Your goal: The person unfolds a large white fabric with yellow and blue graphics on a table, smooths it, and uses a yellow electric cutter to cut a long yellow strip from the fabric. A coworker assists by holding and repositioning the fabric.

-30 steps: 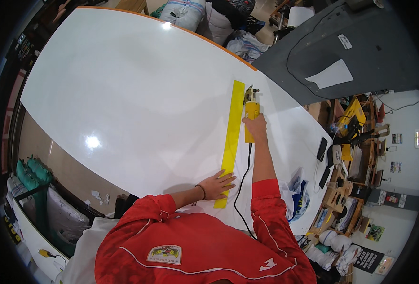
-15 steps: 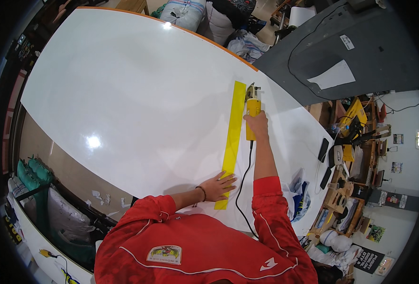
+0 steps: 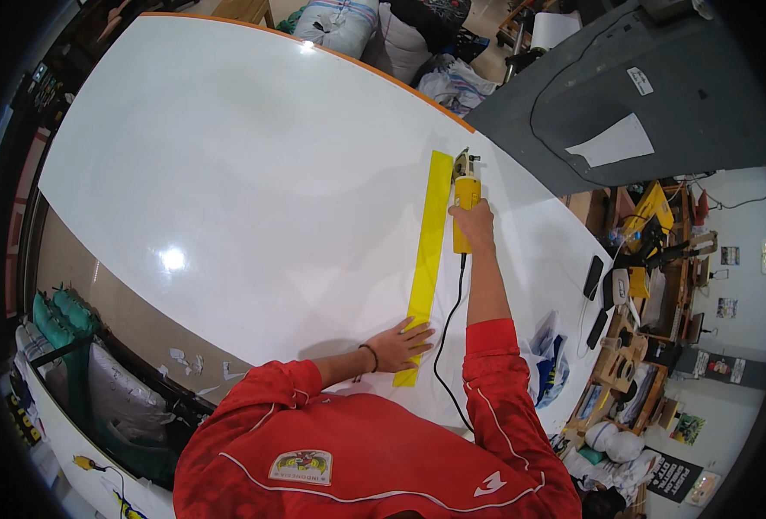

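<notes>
A long flat yellow strip lies on the large white table, running from near my body toward the far edge. My left hand rests on the strip's near end with its fingers spread, pressing it flat. My right hand is wrapped round the yellow body of a corded electric rotary cutter. The cutter's metal head is just right of the strip's far end; whether its blade touches the strip cannot be made out. Its black cord trails back over the table toward my right side.
At the table's right lie dark oblong objects and a crumpled plastic bag. A grey panel stands beyond the far right edge. Stuffed sacks crowd the far side. Cluttered wooden shelves line the right.
</notes>
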Tool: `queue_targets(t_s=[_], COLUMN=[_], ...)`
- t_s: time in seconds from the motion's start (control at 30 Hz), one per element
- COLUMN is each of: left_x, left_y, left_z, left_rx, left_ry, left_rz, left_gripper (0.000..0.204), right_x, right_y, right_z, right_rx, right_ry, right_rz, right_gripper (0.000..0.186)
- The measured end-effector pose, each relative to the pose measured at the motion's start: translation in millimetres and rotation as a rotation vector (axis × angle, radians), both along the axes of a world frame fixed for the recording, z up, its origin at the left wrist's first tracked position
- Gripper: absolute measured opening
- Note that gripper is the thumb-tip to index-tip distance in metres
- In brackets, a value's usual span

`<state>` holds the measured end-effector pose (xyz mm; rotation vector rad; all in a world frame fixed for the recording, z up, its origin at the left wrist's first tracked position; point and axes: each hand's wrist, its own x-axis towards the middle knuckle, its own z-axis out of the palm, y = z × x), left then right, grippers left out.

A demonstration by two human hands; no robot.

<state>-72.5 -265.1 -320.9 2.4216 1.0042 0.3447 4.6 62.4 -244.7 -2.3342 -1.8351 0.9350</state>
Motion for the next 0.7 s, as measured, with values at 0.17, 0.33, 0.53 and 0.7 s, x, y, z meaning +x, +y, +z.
queue_targets(t_s=[0.17, 0.33, 0.53, 0.7], left_x=[-1, -1, -2, -1], left_y=[0, 2, 3, 2], left_z=[1, 1, 2, -1], left_rx=[0.017, 0.0, -0.018, -0.039], left_ry=[-0.012, 0.002, -0.01, -0.032], left_rz=[0.015, 0.011, 0.004, 0.014], left_gripper=[0.063, 0.063, 0.063, 0.063], right_x=[2, -4, -5, -9], right_y=[8, 13, 20, 24], right_z=[-8, -1, -4, -1], right_rx=[0.057, -0.003, 0.047, 0.0], right_ry=[0.006, -0.002, 0.003, -0.001], right_rz=[-0.015, 0.002, -0.023, -0.031], right_gripper=[0.075, 0.076, 0.073, 0.074])
